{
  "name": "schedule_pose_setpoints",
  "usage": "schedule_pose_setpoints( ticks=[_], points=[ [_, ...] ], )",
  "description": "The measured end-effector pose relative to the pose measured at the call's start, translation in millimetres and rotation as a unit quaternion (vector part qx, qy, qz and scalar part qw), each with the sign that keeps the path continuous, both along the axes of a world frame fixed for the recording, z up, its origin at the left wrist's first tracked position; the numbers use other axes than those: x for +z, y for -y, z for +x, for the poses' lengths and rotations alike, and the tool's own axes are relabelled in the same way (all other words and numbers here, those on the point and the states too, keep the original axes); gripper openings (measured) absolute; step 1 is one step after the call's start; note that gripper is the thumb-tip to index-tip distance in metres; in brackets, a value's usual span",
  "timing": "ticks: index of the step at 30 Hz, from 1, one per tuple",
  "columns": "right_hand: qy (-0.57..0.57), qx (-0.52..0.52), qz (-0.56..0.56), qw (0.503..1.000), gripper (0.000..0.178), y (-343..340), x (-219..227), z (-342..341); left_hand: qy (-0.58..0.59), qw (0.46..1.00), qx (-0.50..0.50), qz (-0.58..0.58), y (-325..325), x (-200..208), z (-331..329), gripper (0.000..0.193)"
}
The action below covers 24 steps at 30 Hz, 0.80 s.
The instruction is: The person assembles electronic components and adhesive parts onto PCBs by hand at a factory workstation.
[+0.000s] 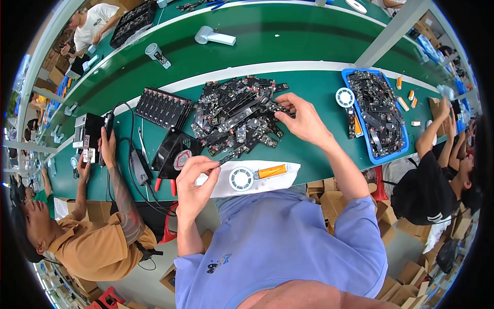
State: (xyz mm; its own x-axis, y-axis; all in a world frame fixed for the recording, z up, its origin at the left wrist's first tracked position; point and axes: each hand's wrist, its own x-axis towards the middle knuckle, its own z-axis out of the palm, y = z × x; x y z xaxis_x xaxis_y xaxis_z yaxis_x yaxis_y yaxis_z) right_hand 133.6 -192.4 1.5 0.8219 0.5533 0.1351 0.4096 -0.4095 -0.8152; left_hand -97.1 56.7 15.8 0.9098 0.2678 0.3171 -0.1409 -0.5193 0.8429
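While the right hand reaches into the heap of black circuit boards at the middle of the green table, its fingers pinching one board at the heap's right edge, the left hand is closed around one thin dark strip near the table's front edge. Beside it lie one white sheet, one white tape reel and one orange tool. One blue tray of boards sits toward the right end; the boards are too many to count.

Two tape rolls, one blue tray, one heap of boards (too many to count).
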Motion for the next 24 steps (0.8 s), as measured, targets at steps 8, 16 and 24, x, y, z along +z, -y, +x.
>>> schedule_pose_setpoints(
  ticks=[8,16,24],
  points=[
    [-0.091,-0.135,0.201,0.966,0.026,-8,-29,31,-0.005,1.000,-0.004,-0.023,4,-4,7,0.019],
    [-0.184,-0.178,0.249,0.934,0.029,-33,-19,58,-0.011,0.999,-0.008,-0.042,10,-1,3,0.019],
    [0.138,-0.163,0.157,0.964,0.026,-44,-21,36,0.004,0.995,0.005,-0.099,10,-4,0,0.023]
  ],
)
